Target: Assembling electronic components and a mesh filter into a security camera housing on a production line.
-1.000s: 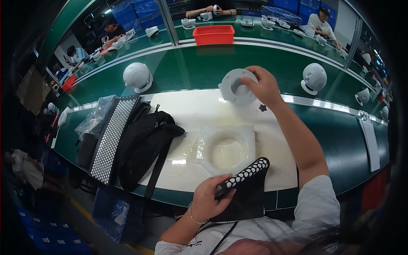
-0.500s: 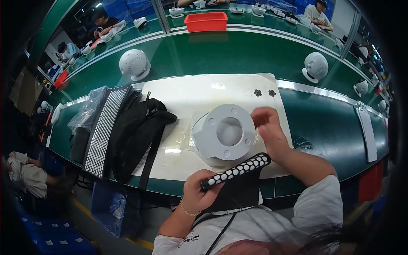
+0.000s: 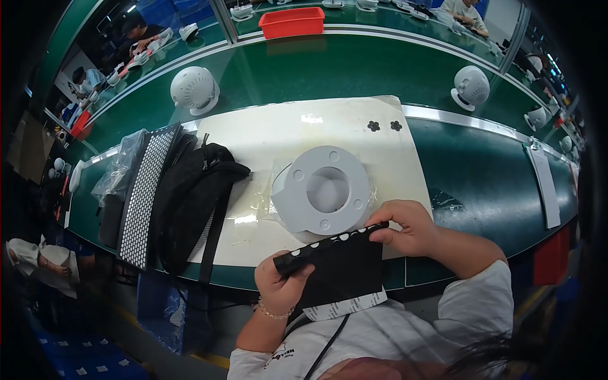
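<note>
My left hand [image 3: 278,288] is closed on the left end of a black sheet [image 3: 345,272], folded or curled along its upper edge, where a row of white round spots shows. At the sheet's right end, my right hand [image 3: 411,228] pinches the same edge between thumb and fingers. The lower part hangs in front of me and ends in a white printed strip. Just beyond it, a white round housing [image 3: 360,174] with a wide central hole and small round recesses lies on the pale mat [image 3: 266,130]. Two dark flower-shaped pieces [image 3: 385,126] lie near the mat's far right corner.
To the left lie a black bag [image 3: 196,190], a dark sheet with white dots [image 3: 145,196] and clear plastic [image 3: 120,164]. White rounded devices [image 3: 193,88] stand on the green bench beyond. A red bin [image 3: 291,24] sits farther back; a white strip [image 3: 543,183] lies right. Other people work nearby.
My right hand has come down from beside the white housing to the sheet's right end and grips it. The sheet's edge has tilted away, showing less of its white spots.
</note>
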A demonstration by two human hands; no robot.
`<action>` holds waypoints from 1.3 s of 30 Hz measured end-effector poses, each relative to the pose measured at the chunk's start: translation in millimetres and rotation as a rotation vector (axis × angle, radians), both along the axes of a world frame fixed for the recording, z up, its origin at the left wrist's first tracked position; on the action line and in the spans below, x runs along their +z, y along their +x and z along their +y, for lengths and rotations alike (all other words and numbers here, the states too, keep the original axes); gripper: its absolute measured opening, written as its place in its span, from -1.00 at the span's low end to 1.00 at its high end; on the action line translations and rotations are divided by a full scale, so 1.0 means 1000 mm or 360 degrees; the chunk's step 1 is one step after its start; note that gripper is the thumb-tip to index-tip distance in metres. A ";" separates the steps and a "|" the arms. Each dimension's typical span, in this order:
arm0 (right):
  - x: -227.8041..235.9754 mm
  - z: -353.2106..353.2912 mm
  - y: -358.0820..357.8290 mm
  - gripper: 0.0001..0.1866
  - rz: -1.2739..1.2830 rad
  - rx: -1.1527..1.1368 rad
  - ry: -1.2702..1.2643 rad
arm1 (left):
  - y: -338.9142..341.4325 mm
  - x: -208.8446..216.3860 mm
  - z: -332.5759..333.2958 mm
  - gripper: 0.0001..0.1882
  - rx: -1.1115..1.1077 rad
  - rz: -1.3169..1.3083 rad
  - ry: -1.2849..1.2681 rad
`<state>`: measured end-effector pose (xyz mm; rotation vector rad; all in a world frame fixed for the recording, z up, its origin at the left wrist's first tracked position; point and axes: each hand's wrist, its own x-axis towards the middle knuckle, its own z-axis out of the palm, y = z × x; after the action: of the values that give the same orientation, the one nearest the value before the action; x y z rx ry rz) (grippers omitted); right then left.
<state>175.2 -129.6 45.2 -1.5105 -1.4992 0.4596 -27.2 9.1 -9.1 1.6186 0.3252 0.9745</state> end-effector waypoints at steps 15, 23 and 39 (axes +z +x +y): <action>-0.003 0.008 -0.002 -0.81 -0.0819 0.0030 0.0704 | 0.003 0.004 0.000 -0.74 0.0048 0.0155 0.0477; -0.002 0.012 -0.013 -0.76 -0.0872 0.0281 0.0960 | 0.004 0.009 0.000 -0.76 0.0012 0.0187 0.0481; 0.031 0.054 0.005 -0.53 0.0071 -0.0133 0.0680 | 0.009 0.003 -0.004 -0.70 0.0218 -0.0201 0.0785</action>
<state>180.7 -75.5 76.4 -1.2103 -1.3872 0.1101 -18.0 5.6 -6.0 1.9834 0.1118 1.3296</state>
